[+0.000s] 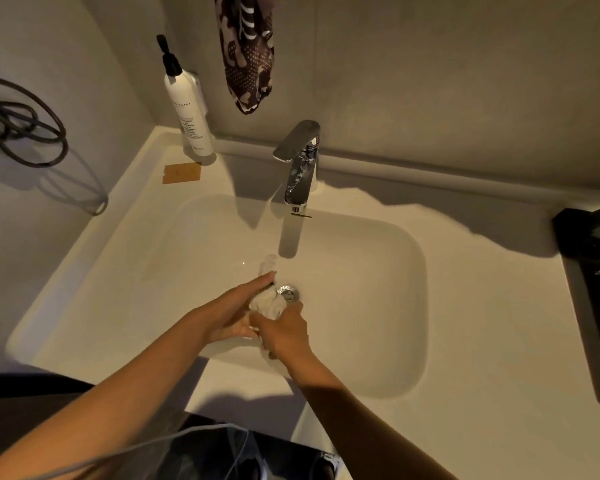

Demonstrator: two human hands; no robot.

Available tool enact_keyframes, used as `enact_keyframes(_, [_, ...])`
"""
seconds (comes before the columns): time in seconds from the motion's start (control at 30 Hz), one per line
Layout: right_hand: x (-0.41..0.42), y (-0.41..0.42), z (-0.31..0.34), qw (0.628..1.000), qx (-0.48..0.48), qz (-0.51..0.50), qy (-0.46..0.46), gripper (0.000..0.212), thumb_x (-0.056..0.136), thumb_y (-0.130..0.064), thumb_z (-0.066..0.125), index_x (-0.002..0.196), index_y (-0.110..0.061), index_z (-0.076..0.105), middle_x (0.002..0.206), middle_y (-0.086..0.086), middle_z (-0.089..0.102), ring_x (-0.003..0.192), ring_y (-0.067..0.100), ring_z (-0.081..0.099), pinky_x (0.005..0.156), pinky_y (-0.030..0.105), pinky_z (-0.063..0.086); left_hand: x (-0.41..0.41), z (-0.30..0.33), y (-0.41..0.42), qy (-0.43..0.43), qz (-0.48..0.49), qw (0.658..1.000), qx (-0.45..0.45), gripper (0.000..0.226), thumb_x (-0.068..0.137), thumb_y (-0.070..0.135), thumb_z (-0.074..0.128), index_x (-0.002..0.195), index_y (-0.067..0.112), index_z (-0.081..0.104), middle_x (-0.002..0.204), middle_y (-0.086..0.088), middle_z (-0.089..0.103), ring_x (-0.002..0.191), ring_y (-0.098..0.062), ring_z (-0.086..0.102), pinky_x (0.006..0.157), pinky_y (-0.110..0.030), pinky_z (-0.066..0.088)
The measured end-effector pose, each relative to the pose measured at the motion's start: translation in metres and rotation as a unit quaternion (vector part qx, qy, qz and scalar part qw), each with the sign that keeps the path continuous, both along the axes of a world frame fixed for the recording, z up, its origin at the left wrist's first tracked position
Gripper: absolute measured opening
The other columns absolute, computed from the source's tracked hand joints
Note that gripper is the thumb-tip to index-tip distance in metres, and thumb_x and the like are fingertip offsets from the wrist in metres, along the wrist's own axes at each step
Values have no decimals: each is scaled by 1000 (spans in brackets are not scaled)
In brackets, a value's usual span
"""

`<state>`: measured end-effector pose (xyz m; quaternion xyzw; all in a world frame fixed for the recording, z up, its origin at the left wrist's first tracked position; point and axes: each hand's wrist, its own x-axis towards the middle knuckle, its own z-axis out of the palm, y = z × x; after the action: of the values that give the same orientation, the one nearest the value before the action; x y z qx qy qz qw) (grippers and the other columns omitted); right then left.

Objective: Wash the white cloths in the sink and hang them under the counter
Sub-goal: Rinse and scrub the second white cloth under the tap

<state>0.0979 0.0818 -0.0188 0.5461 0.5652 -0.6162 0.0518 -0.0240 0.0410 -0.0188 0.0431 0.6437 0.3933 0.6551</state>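
Note:
A bunched white cloth point(268, 304) is pressed between both hands low in the white sink point(378, 289), just left of the chrome drain point(289, 293). My left hand point(234, 313) lies under and beside the cloth, fingers stretched toward the drain. My right hand point(284, 332) is closed over the cloth from the near side; a bit of cloth shows below its wrist. Water falls from the chrome faucet point(300, 164) and splashes just beyond my left fingertips.
A white pump bottle point(187, 109) stands at the back left of the counter beside a tan card point(182, 173). A patterned brown cloth point(248, 53) hangs on the wall. Dark cables point(18, 126) hang at left. A black object point(593, 271) sits at right.

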Motion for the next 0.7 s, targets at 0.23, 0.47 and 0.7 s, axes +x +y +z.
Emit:
enact_keyframes(0.23, [-1,-8,-11,998,-33,52,12,67,73,-58,57,128,-21,54,124,6,65,103,27,67,79,44,62,-13,-13,-19,189,21,981,-33,40,86,44,71,109,11,71,99,-12,79,97,-35,74,92,-51,57])
enact_keyframes(0.47, [2,-5,-23,992,-62,92,61,48,87,-62,44,115,-28,62,107,0,72,83,21,72,66,32,56,-18,-31,-29,160,204,966,-8,37,86,35,61,109,6,70,106,-26,72,89,-33,69,92,-49,54])
enact_keyframes(0.7, [0,47,-69,929,188,277,-157,58,92,-28,40,150,-28,34,121,11,64,107,33,62,85,36,45,-43,-37,-28,187,206,960,-41,37,90,44,58,93,9,70,78,-12,73,64,-27,67,69,-34,53])
